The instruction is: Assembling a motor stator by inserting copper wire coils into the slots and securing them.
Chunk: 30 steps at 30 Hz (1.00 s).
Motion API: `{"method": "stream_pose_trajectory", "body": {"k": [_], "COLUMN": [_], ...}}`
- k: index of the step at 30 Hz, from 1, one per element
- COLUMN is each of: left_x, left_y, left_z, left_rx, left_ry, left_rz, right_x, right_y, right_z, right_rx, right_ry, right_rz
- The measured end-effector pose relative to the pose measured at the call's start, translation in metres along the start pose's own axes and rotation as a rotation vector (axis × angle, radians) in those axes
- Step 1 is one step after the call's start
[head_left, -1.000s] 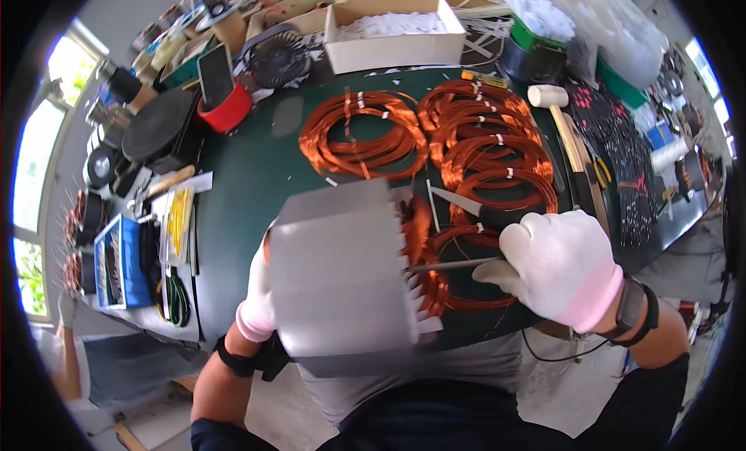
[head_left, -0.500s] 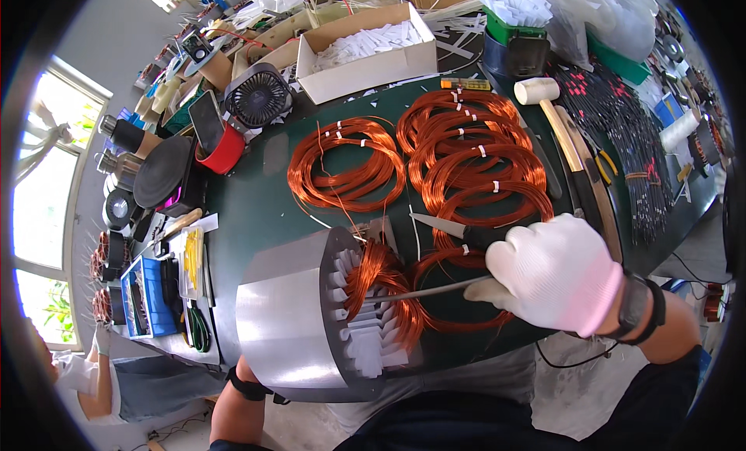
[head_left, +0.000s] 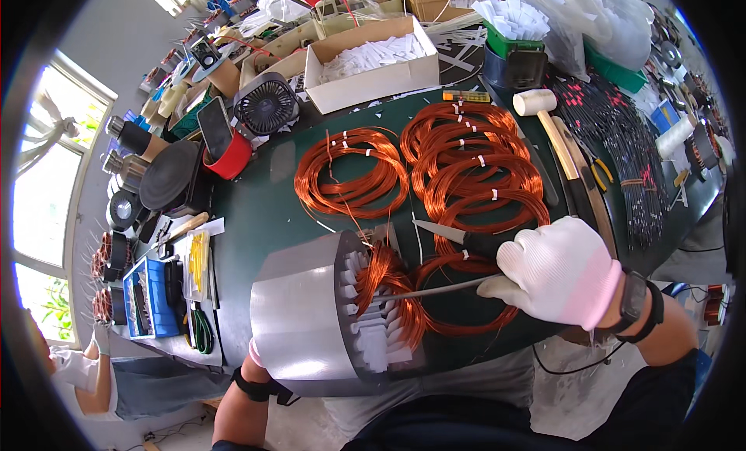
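A grey metal stator core (head_left: 303, 315) lies on its side near the table's front edge. White insulating slips (head_left: 381, 338) line the slots at its right end, and a bundle of copper wire (head_left: 385, 272) passes into them. My right hand (head_left: 556, 272), in a white glove, is closed around a thin flat metal rod (head_left: 447, 288). The rod's far end reaches in among the wires and slips at the slots. Of my left hand (head_left: 256, 353), only the pink glove cuff shows at the stator's left side; its fingers are hidden behind the core.
Copper coils (head_left: 474, 159) tied with white bands lie beyond the stator, with a pointed blade (head_left: 440, 231) among them. A white mallet (head_left: 536, 103) and pliers (head_left: 600, 171) are at right. Behind stand a box of white slips (head_left: 373, 89) and a fan (head_left: 266, 103). Another person (head_left: 81, 373) is at left.
The view has shifted a little, and the stator appears slightly farther right. My left glove cuff now shows at its side. My right hand keeps the rod at the slots.
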State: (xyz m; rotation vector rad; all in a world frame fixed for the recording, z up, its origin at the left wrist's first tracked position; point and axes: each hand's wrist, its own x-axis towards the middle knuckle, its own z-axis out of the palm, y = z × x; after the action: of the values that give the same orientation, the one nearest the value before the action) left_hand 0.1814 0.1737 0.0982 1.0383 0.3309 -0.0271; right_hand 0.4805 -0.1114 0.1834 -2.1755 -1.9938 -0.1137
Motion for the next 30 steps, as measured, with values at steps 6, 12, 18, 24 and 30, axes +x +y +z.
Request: {"method": "stream_pose_trajectory", "body": {"k": [6, 12, 18, 24, 30], "left_x": [-0.004, -0.025, 0.028, 0.065, 0.081], "left_y": [0.000, 0.031, -0.023, -0.041, -0.052], "left_z": [-0.002, 0.055, 0.210, 0.229, 0.220], "left_rx": [0.287, 1.336, 1.688, 2.003, 1.965], "left_ry": [0.062, 0.993, -0.190, 0.265, 0.379], "left_rz": [0.085, 0.959, 0.978, 0.462, 0.470], "right_x": [-0.006, -0.011, -0.018, -0.020, -0.035], "right_y": [0.001, -0.009, -0.008, -0.030, -0.039], "right_z": [-0.005, -0.003, 0.006, -0.025, -0.029], "right_rx": [-0.016, -0.107, -0.071, -0.157, -0.225], "right_ry": [0.019, 0.060, 0.086, -0.008, -0.076], "right_rz": [0.015, 0.068, 0.069, 0.070, 0.156]}}
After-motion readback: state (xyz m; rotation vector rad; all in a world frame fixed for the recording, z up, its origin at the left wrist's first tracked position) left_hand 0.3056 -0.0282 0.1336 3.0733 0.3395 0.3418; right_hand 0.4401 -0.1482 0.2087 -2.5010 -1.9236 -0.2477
